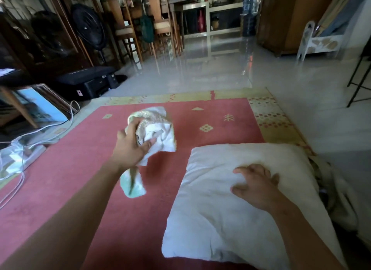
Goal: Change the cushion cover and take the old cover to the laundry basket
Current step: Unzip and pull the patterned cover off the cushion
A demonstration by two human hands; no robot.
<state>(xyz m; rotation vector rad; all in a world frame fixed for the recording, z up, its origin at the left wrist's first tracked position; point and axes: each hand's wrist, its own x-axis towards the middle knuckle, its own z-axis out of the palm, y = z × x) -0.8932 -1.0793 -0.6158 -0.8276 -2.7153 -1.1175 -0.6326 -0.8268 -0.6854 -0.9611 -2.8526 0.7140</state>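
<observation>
A bare white cushion lies on the red rug at the lower right. My right hand rests on its upper part, fingers spread and bent into the fabric. My left hand grips a crumpled cushion cover, white with a pale green patterned side, held above the rug left of the cushion. One end of the cover hangs below my wrist. More patterned fabric shows behind the cushion's right edge, mostly hidden.
White cables and a clear plastic bag lie at the rug's left edge. A black printer, a standing fan and wooden chairs stand at the back left. Shiny tiled floor stretches beyond the rug.
</observation>
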